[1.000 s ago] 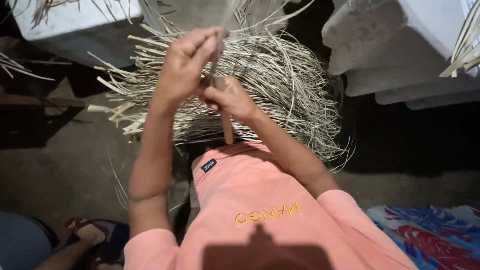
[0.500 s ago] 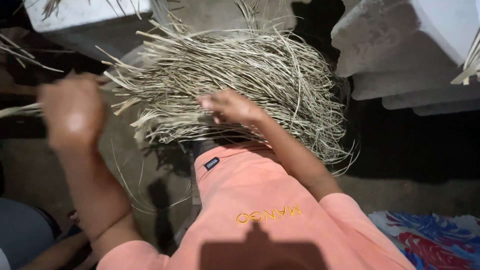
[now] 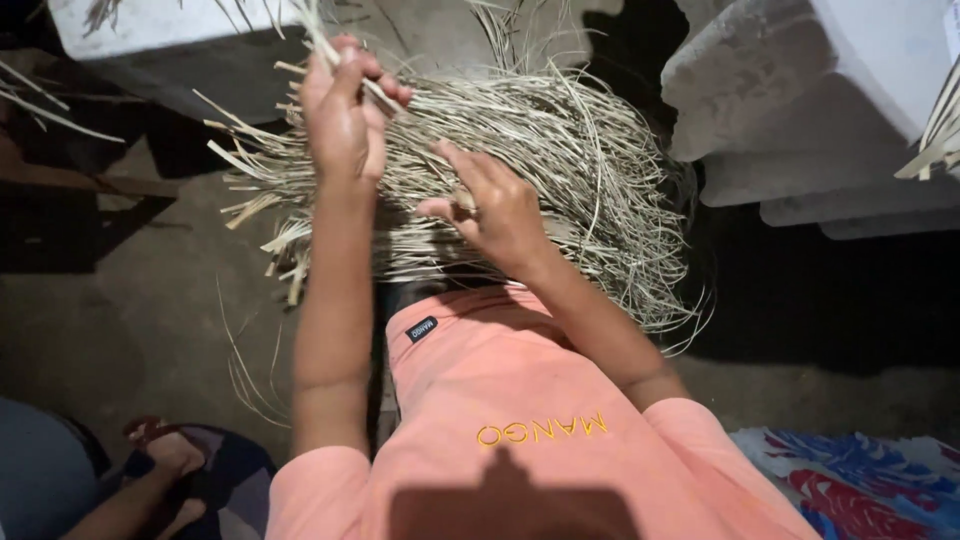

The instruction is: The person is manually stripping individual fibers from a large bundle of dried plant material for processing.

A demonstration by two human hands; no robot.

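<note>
A big loose bundle of pale dried reed strips [image 3: 580,160] lies on the ground in front of my lap, which is covered by orange cloth [image 3: 500,400]. My left hand [image 3: 345,120] is raised over the bundle's left side and is closed on one flat strip [image 3: 315,35] that sticks up past my fingers. My right hand [image 3: 495,205] rests on the middle of the bundle. Its thumb and fingers pinch a short pale piece; I cannot make out what the piece is beyond its colour.
Grey concrete blocks [image 3: 800,90] stand at the upper right and a white block [image 3: 150,25] at the upper left. A wooden plank [image 3: 90,185] lies on the left. Another person's foot in a sandal [image 3: 170,455] is at the lower left. Patterned cloth [image 3: 860,480] lies at the lower right.
My left hand swung out to the left, then came back up over the bundle with a strip in it. My right hand stayed on the bundle.
</note>
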